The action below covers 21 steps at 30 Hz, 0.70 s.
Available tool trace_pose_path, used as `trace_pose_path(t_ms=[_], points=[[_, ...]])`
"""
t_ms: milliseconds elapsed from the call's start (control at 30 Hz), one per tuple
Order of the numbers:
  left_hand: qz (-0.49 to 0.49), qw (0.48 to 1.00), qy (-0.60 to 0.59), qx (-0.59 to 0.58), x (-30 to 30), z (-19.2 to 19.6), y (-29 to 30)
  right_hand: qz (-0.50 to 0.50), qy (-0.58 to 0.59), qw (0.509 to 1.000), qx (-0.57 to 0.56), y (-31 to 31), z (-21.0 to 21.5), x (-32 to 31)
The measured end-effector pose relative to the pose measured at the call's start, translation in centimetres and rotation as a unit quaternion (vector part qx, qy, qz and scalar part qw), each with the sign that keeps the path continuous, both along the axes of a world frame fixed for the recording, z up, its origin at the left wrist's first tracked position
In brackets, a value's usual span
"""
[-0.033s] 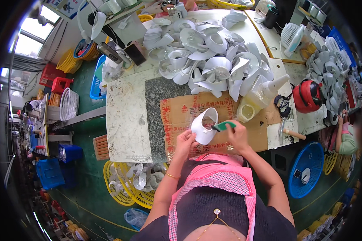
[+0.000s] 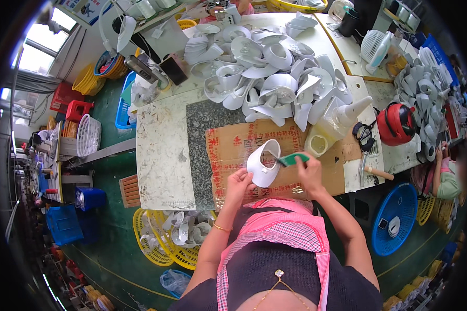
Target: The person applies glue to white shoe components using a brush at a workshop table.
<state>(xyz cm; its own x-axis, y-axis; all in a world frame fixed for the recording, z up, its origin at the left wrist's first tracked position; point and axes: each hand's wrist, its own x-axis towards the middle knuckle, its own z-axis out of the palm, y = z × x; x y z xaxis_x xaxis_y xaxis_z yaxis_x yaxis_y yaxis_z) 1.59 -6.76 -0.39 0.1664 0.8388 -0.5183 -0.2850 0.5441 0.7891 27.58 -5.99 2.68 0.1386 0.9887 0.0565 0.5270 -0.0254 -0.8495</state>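
My left hand [image 2: 239,183] pinches the lower left edge of a white shoe upper [image 2: 260,172], which is curved around an oval opening. In my right hand [image 2: 310,174] is a green-handled brush [image 2: 294,159], its dark bristles touching or just beside the upper's right rim. Both hands are over a flat cardboard sheet [image 2: 228,145] with red print. Right of the upper, a translucent plastic bottle [image 2: 328,129] with pale yellowish liquid lies tilted, its round opening facing me. Beyond the cardboard rises a heap of similar white uppers [image 2: 275,72].
Yellow baskets [image 2: 179,254] of white pieces stand below the table's front left. A wooden-handled hammer [image 2: 379,172], a red round appliance [image 2: 397,124] and more white uppers [image 2: 423,88] are at right. A phone [image 2: 173,70] stands at the back left. Another person [image 2: 446,181] sits far right.
My right hand and the green-handled brush have shifted slightly to the right and up. The white shoe upper and my left hand look nearly the same.
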Motion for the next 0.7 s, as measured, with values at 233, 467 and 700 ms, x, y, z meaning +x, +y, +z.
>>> trace_pose_path(t_ms=[233, 467, 700], points=[[-0.054, 0.991, 0.087, 0.09, 2.6, 1.1, 0.9, 0.056, -0.053, 0.997, -0.014, 0.3, 0.5, 0.3], [-0.161, 0.939, 0.229, 0.202, 4.0, 3.8, 5.7, 0.074, -0.189, 0.966, 0.163, 2.3, 0.1, 2.5], [-0.257, 0.846, 0.365, 0.291, 6.1, 4.3, 11.0, 0.183, -0.203, 0.954, 0.126, 1.2, -0.6, 3.7]])
